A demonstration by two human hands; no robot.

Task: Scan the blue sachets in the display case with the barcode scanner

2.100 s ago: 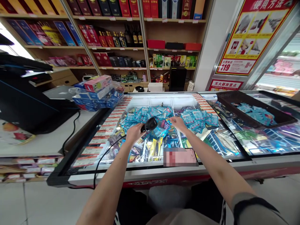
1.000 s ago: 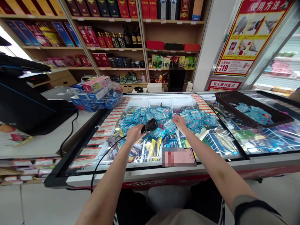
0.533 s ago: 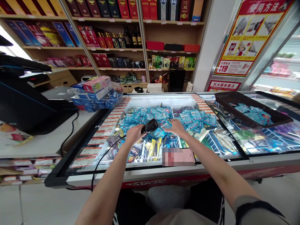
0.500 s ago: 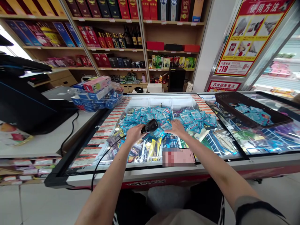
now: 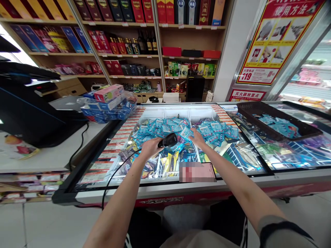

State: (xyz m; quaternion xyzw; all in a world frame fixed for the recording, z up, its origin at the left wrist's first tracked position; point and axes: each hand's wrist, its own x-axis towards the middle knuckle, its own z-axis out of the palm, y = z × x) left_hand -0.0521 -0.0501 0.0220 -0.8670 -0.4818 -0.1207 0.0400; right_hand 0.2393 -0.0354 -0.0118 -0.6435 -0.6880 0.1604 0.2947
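My left hand [image 5: 151, 147] is wrapped round the handle of a black corded barcode scanner [image 5: 170, 140], whose head points right. In my right hand [image 5: 197, 139] is a blue card-like packet [image 5: 186, 133], pinched at its right edge just beyond the scanner's head. More blue packets lie in a pile [image 5: 155, 129] on the freezer's glass top to the left. Another group of the same packets [image 5: 214, 132] spreads to the right of my right hand. A phone [image 5: 200, 172] with a pinkish screen rests near the front edge of the glass.
A brown plastic tray [image 5: 307, 129] holding more blue packets stands on the freezer at right. Plastic-wrapped boxes [image 5: 108, 106] sit at the back left, beside a black checkout machine [image 5: 28, 106]. The scanner's cable [image 5: 113, 174] hangs over the freezer's front edge.
My right hand has lifted a blue packet, which now shows its face near the scanner. The scanner has shifted slightly right and down.
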